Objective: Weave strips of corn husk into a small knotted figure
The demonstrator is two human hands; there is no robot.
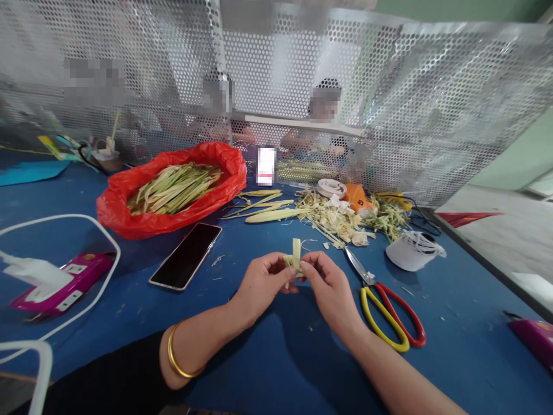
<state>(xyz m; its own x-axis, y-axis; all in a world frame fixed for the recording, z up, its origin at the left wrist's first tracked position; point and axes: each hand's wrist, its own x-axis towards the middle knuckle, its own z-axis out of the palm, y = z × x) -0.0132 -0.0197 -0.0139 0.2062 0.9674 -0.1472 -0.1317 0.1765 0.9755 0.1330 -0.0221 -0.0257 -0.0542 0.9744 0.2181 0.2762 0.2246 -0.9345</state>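
Observation:
Between both hands, above the blue table, is a small piece of woven pale green leaf strip (296, 251), one end standing upright. My left hand (265, 280) pinches its left side between thumb and fingers. On its right side, the thumb and fingers of my right hand (327, 283) are closed on the same piece. The fingertips of the two hands nearly meet, and they cover most of the weaving. Scissors (384, 305) with one yellow and one red handle lie just right of my right hand, blades partly apart.
A red bag (173, 222) of leaf strips stands back left, with a dark phone (186, 256) before it. Leaf scraps (341, 222) and a white string roll (412, 251) lie back right. A magenta power strip (73, 282) with white cables is at left. Perforated sheeting (302, 63) rises behind.

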